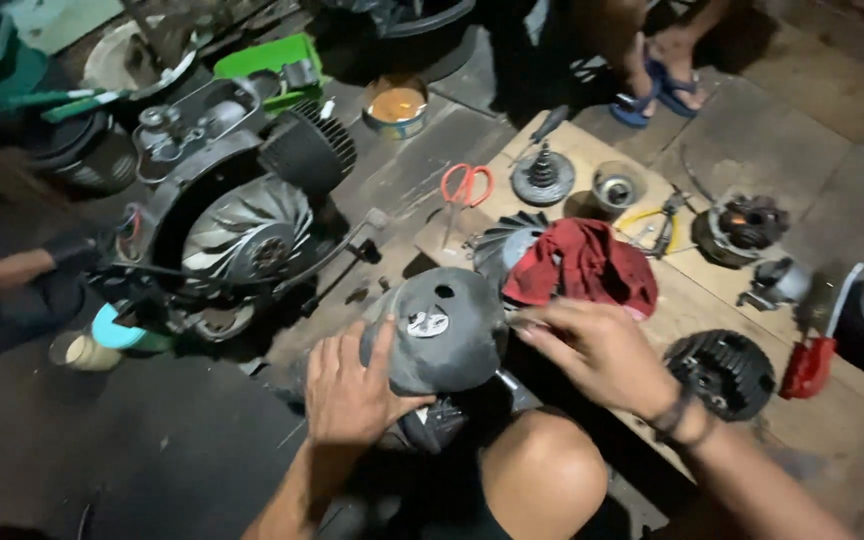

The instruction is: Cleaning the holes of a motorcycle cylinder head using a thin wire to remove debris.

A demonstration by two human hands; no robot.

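The left hand (347, 385) lies flat on the grey domed cover (442, 335), steadying its near edge, fingers spread rather than clenched. The right hand (592, 345) grips the cover's far rim with bent fingers. The cover sits above the person's knee (542, 480), just beside a red rag (587, 262) on the wooden board (712, 300); orange scissors (465, 187) lie beyond
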